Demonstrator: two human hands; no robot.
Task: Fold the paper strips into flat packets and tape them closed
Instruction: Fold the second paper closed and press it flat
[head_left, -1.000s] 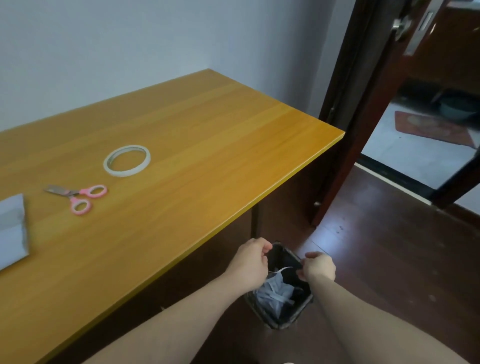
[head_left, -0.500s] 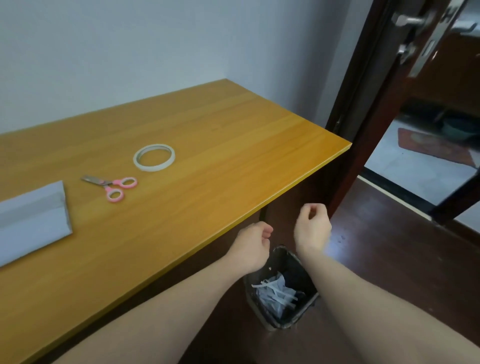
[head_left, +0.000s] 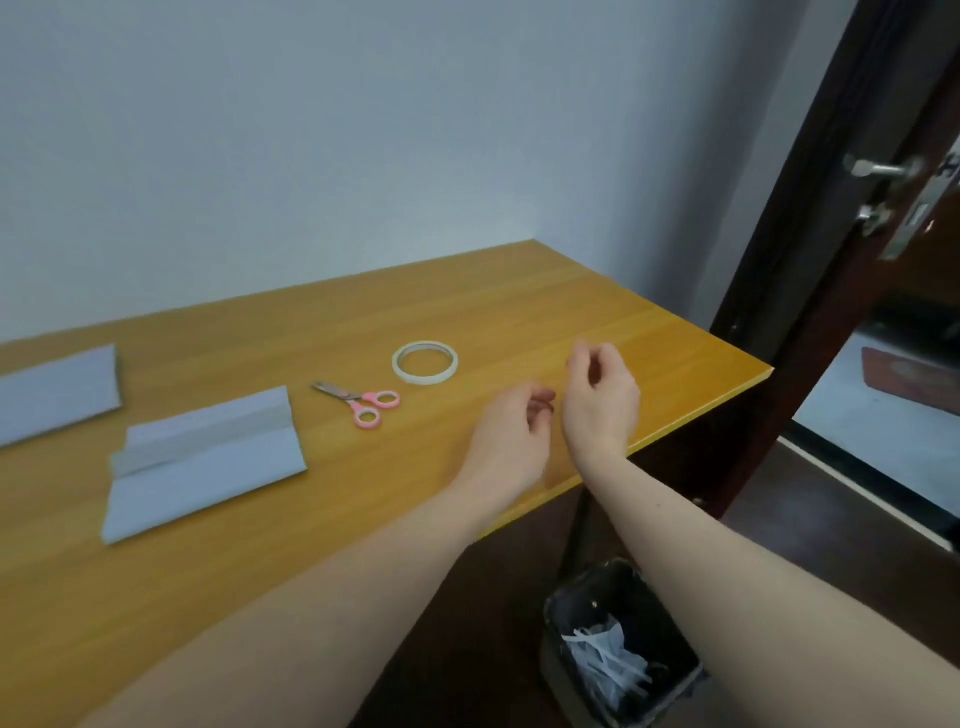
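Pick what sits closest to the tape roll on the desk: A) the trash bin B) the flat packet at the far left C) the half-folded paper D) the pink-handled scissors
D: the pink-handled scissors lie just left of and in front of the tape roll, apart from it; the half-folded paper and flat packet lie farther left, and the trash bin stands on the floor beside the desk.

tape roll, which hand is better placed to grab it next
Left, probably. The left hand hangs empty nearer the tape roll; the right hand sits farther toward the table's end.
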